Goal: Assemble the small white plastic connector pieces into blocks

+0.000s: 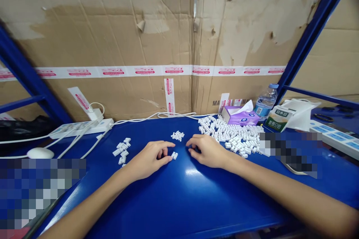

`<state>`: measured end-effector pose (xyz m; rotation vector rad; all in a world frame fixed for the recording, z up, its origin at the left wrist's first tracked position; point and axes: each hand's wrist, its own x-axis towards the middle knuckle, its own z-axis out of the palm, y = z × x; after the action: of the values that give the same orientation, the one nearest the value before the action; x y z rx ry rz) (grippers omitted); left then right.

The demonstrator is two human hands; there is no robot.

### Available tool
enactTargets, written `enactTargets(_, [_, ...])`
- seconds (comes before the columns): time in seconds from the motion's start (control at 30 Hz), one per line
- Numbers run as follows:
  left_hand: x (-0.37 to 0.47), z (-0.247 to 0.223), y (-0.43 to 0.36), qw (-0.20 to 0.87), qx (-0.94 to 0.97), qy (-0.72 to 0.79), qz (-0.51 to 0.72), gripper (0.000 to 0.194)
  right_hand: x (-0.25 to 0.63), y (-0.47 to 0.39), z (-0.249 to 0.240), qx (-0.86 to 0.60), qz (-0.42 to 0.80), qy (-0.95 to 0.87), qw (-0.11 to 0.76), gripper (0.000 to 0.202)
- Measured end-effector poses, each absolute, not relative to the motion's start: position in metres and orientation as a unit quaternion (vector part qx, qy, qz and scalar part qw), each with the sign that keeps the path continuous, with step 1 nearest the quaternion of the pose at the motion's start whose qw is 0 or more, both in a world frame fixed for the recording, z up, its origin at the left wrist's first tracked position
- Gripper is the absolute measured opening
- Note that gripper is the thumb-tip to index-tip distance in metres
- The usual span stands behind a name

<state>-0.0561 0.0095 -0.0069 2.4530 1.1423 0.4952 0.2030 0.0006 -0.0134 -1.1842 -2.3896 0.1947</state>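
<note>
On glossy blue worktop [174, 205], with left grip [150, 158] and right grip [209, 152] spread, pinch small white plastic pieces [175, 155] beside left grip by sides; probably light, stiff.

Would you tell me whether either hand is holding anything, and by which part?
Nothing appears held: the left hand has its thumb tip beside small white pieces on the blue table, and the right hand pinches nothing visible.

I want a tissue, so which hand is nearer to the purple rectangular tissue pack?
Right. The right hand is in front of the purple rectangular tissue pack and to its left; the left hand is much farther left, beside two small white plastic pieces.
</note>
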Motion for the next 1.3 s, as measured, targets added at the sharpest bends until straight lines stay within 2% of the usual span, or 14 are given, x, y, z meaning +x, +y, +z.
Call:
enactTargets(0.13, [-0.055,-0.003,0.007,0.195,0.885,0.391,0.16,0.028,0.191,0.016,-0.014,-0.442,0.036,-0.87,0.215,0.021])
enactTargets(0.33, [-0.053,-0.004,0.005,0.199,0.876,0.402,0.178,0.02,0.184,0.027,-0.02,-0.448,0.033,-0.86,0.242,0.021])
enactTargets(0.53, [-0.046,-0.008,0.004,0.177,0.862,0.432,0.197,0.02,0.188,0.027,-0.027,-0.436,0.045,-0.861,0.259,0.018])
enactTargets(0.77, [-0.046,-0.009,0.005,0.151,0.851,0.457,0.211,0.029,0.189,0.024,-0.024,-0.436,0.053,-0.863,0.252,0.011])
enactTargets(0.97, [-0.045,-0.008,0.003,0.143,0.857,0.449,0.211,0.023,0.188,0.023,-0.025,-0.437,0.035,-0.866,0.24,0.028])
enactTargets(1.3, [-0.046,-0.009,0.003,0.147,0.857,0.447,0.211,0.022,0.191,0.024,-0.025,-0.417,0.05,-0.875,0.242,0.022])
